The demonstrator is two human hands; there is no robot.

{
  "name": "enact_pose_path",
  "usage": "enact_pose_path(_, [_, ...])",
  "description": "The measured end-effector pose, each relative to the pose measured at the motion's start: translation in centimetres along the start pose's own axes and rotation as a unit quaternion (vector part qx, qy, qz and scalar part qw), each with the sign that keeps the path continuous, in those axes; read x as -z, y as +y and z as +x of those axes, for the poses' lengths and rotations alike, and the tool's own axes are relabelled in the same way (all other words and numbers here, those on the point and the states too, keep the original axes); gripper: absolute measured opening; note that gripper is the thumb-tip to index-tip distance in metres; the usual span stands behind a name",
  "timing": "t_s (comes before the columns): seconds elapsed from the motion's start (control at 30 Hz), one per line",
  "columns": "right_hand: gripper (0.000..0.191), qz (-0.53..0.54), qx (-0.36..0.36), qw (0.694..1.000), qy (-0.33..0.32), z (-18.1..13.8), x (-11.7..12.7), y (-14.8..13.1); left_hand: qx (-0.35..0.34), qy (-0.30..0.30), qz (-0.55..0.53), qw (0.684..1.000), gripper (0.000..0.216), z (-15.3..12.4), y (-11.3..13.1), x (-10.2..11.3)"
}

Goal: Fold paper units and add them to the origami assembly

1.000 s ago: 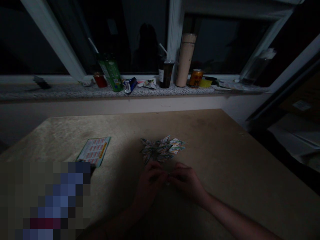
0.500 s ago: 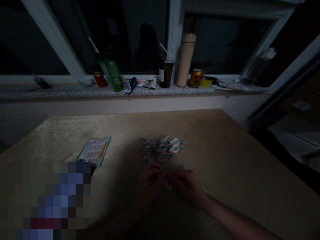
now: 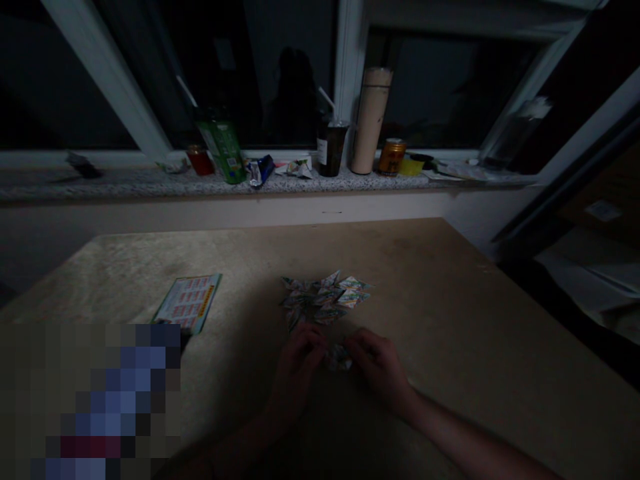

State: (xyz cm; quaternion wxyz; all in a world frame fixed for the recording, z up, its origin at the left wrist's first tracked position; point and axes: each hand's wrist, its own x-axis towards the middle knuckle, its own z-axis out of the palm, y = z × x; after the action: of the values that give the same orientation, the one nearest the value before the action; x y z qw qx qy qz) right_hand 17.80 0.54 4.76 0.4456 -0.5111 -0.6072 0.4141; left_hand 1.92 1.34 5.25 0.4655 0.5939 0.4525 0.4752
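Note:
The scene is dim. My left hand (image 3: pixel 296 370) and my right hand (image 3: pixel 380 370) meet over the wooden table (image 3: pixel 450 320), fingers curled, both pinching a small folded piece of printed paper (image 3: pixel 339 358) between them. Just beyond my fingers lies a pile of several similar folded paper pieces (image 3: pixel 324 298) with colourful print. A printed leaflet (image 3: pixel 189 301) lies flat on the table to the left of the pile.
A stone window sill (image 3: pixel 125 183) behind the table carries a green bottle (image 3: pixel 223 150), a red jar (image 3: pixel 200 160), a dark cup with a straw (image 3: pixel 331 147), a tall beige cup (image 3: pixel 371 120), an orange can (image 3: pixel 391 156) and wrappers. A blurred patch covers the lower left.
My hands have shifted the small folded piece between them; it now shows more plainly between my fingertips. The pile and leaflet have stayed put.

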Motion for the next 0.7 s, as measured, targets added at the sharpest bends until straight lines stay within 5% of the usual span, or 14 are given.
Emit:
enact_pose_path(0.47, [0.021, 0.009, 0.009, 0.997, 0.072, -0.13, -0.17, 0.57, -0.007, 0.003, 0.024, 1.0, 0.007, -0.76, 0.01, -0.35])
enact_pose_path(0.7, [0.022, 0.029, 0.002, 0.998, 0.063, -0.53, -0.3, 1.01, 0.085, -0.003, -0.035, 0.996, 0.036, -0.96, 0.0, -0.78])
